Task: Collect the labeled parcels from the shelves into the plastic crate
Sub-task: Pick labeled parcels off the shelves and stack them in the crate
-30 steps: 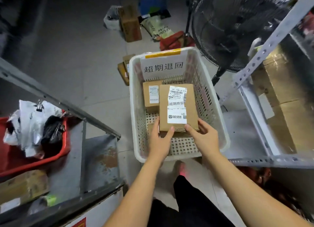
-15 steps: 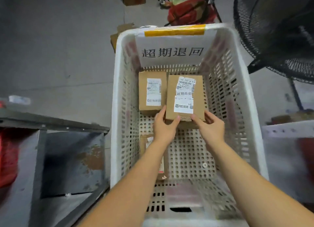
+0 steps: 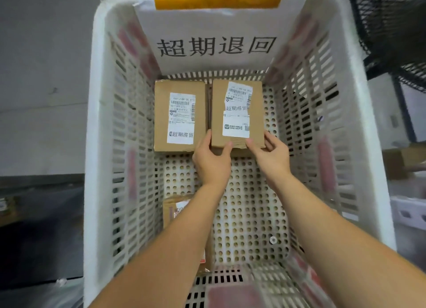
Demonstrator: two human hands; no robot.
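A white perforated plastic crate [image 3: 101, 146] fills the view, with a paper sign on its far wall. Deep inside, at the far end, a brown labeled parcel [image 3: 237, 114] is held by both hands at its near edge. My left hand [image 3: 211, 160] grips its near left corner and my right hand [image 3: 270, 153] pinches its near right corner. Beside it on the left lies a second labeled parcel [image 3: 178, 116], touching or nearly touching the first. A third parcel [image 3: 177, 208] lies nearer, mostly hidden under my left forearm.
A black wire fan guard [image 3: 391, 31] stands at the upper right beyond the crate. Grey floor [image 3: 41, 77] lies left of the crate. A dark metal shelf [image 3: 34, 215] sits at the lower left. Pale shelving and a cardboard box [image 3: 403, 160] show at the right edge.
The view has closed in on the crate. Both hands have carried the parcel down and forward, from above the crate to its far end beside the other parcel.
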